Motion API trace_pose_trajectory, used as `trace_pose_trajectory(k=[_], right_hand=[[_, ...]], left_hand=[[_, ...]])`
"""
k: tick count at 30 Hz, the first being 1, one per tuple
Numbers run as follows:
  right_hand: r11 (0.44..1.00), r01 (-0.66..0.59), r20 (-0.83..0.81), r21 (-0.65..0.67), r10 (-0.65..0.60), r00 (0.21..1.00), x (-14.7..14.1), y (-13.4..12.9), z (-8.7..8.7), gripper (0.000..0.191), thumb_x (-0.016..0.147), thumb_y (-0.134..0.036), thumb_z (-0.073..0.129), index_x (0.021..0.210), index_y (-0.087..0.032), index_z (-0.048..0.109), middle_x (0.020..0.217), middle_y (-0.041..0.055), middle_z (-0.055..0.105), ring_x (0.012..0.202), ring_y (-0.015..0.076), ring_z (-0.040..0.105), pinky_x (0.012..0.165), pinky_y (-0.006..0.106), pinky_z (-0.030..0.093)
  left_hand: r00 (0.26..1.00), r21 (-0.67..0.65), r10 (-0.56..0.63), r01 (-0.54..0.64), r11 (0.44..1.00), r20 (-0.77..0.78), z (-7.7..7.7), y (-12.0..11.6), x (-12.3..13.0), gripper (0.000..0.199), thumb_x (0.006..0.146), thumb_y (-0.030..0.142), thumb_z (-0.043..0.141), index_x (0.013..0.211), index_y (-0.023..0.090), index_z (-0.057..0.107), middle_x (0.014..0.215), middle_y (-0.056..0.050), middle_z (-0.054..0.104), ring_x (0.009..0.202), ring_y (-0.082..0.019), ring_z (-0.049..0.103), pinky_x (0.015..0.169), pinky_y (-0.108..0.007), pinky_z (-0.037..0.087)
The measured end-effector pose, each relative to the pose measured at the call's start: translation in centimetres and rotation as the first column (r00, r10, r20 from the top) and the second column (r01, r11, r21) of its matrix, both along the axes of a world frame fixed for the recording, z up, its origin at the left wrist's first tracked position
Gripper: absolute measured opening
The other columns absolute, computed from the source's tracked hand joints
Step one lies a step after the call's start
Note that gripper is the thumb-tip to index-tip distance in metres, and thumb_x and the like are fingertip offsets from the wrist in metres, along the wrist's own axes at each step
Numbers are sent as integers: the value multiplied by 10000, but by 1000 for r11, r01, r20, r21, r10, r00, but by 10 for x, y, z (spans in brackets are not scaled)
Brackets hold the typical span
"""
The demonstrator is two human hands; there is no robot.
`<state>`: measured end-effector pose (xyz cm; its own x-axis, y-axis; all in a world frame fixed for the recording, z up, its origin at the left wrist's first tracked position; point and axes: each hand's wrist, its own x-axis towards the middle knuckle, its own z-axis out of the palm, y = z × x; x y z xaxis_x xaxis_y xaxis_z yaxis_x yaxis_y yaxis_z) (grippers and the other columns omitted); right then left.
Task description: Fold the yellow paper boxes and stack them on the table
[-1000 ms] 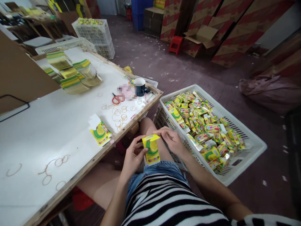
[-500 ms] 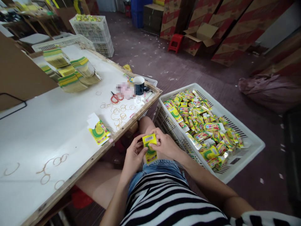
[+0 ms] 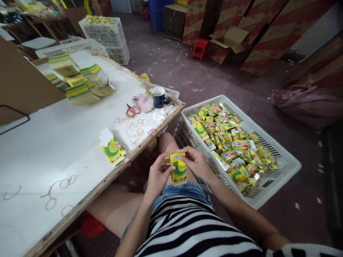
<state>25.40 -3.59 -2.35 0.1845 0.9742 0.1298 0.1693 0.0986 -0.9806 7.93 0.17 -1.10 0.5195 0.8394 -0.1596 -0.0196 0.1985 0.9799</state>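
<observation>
Above my lap, a small yellow and green box [image 3: 179, 173] is held upright between both hands. My left hand [image 3: 158, 175] pinches its left side with thumb and fingers. My right hand [image 3: 196, 162] grips the top right, its fingers closed at the upper edge. On the table edge to the left lie flat yellow-green cartons [image 3: 113, 150] with white flaps. To my right a white plastic crate [image 3: 285, 175] holds several small boxes of the same colours.
The white table [image 3: 66, 142] bears rubber bands [image 3: 135, 130], red-handled scissors [image 3: 130, 111], a dark mug [image 3: 158, 98] and bundled carton stacks [image 3: 80, 93]. Beyond stand a red stool [image 3: 200, 49], stacked crates [image 3: 103, 34] and an open cardboard box [image 3: 233, 38].
Both hands and the small box have shifted slightly to the right. My right thumb has moved up from the box's front towards its upper edge.
</observation>
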Motion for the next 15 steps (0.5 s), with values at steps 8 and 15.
trace_pose_trajectory(k=[8,15], right_hand=[[799,558,679,224,-539,499,92,-33,3,420,815,-489,632,1089,-175,675,992,131,593,1011,314,536,924,521,423],[976,213,465,42,-208,860,18,-8,-10,275,856,-365,609,1052,-181,666,945,94,638,853,241,587,755,379,489]], left_hand=[[298,690,796,-397,605,-526,10,72,-83,695,788,344,671,1370,106,376,1406,-251,445,1342,-372,394,1108,-547,298],[19,664,714,-353,660,-700,1,92,-112,387,750,329,698,1035,118,541,1030,-171,618,1059,-353,579,908,-489,442]])
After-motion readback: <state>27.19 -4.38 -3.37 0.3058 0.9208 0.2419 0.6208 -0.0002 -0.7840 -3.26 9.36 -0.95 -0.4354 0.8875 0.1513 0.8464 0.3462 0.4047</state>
